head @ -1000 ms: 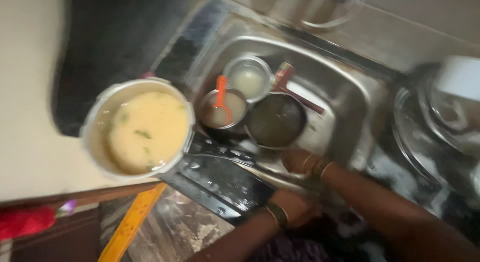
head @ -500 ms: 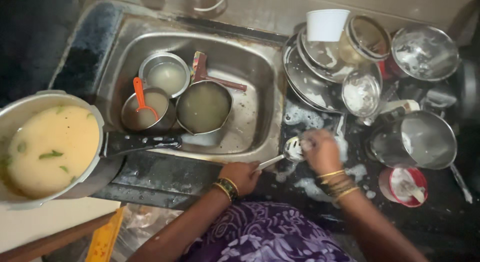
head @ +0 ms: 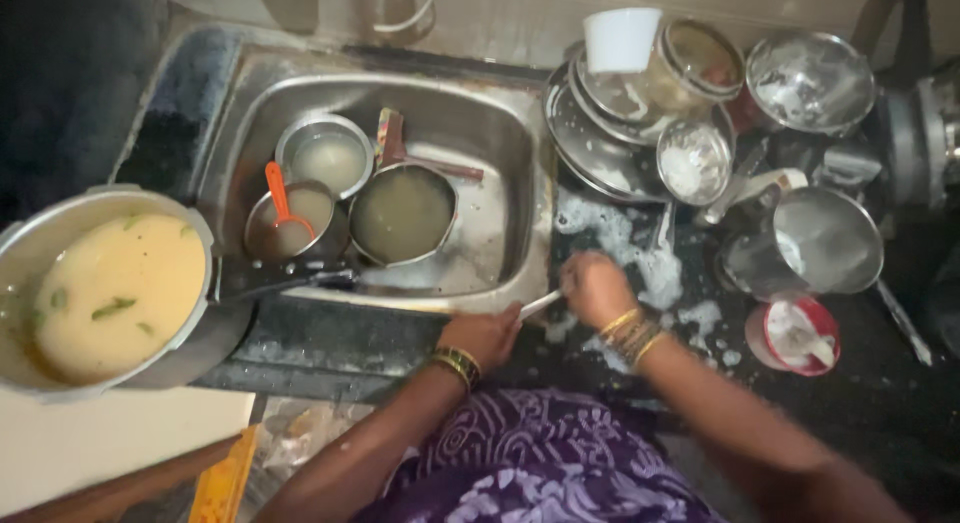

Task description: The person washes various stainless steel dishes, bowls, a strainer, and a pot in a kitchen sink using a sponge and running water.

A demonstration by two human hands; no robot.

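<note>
Both hands clench one utensil (head: 540, 304) — left hand (head: 487, 335), right hand (head: 597, 288). Soapy dishes (head: 690, 163) piled at two o'clock, soaking bowls (head: 400, 213) in sink (head: 500, 133) unwashed — roughly midway.

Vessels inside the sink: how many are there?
3: a steel bowl at the back left, a bowl with an orange spoon in front of it, a dark-liquid pan in the middle.
</note>
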